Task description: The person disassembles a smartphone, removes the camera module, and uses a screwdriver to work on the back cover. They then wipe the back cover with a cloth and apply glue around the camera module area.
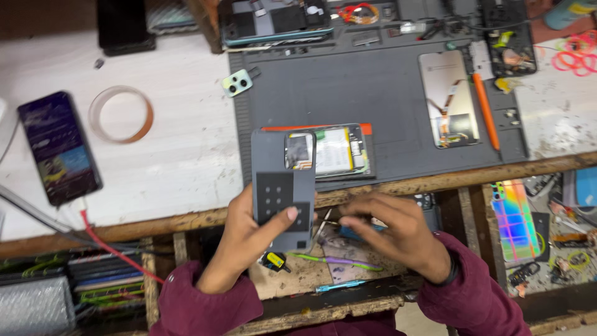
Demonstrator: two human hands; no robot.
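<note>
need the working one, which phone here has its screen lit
The phone at far left on the white table, with a red cable plugged in. The others on the grey mat are opened or dark.

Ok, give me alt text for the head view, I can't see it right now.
The left hand holds up a grey phone back cover while the right hand pinches tweezers beside it. Behind them, an opened phone lies on a grey repair mat.

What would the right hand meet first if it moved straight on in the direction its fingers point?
Probably the grey phone back panel held by the left hand; the right hand points left toward it, though depth is unclear.
</note>
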